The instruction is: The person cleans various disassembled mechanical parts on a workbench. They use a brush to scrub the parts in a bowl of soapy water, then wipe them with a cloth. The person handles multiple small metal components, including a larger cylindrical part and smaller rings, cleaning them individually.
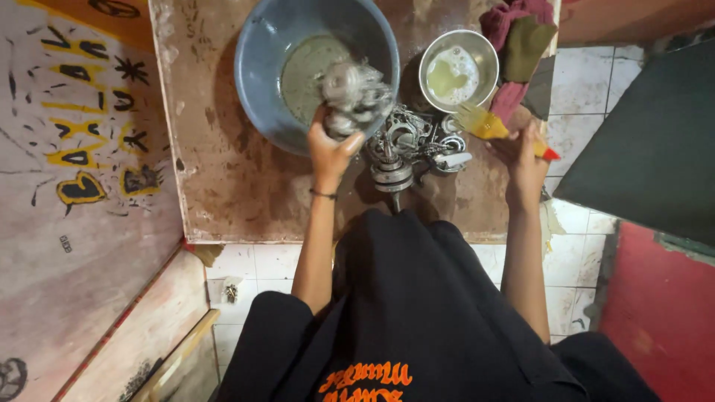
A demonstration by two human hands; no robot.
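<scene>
The left hand [331, 149] is raised over the near rim of a blue plastic basin [261, 67]. Its fingers are curled and pressed around the lower end of a blurred metal engine part [354, 93], which it holds over the basin, just above the murky grey-green liquid [305, 71] pooled in the bottom. A dark band sits on the left wrist.

The right hand [525, 160] is at the right edge of the worktop [223, 164]. Its fingers are closed around the handle of a paintbrush [491, 128]; the yellow bristles point left and far, and the red tip of the handle projects to the right of the hand. The brush is clear of the part in the other hand.

Between the two hands, on the worktop, lies a heap of metal parts [413, 141], including gears, rings and a shaft-like piece that points toward the near edge. Just beyond the heap, to the right of the basin, stands a small steel bowl [458, 71] holding pale, foamy liquid. Rags [518, 37] in red and olive lie at the far right corner, touching the bowl's right side.

The worktop is a stained brown board. White floor tiles [257, 264] show beyond its near edge.
</scene>
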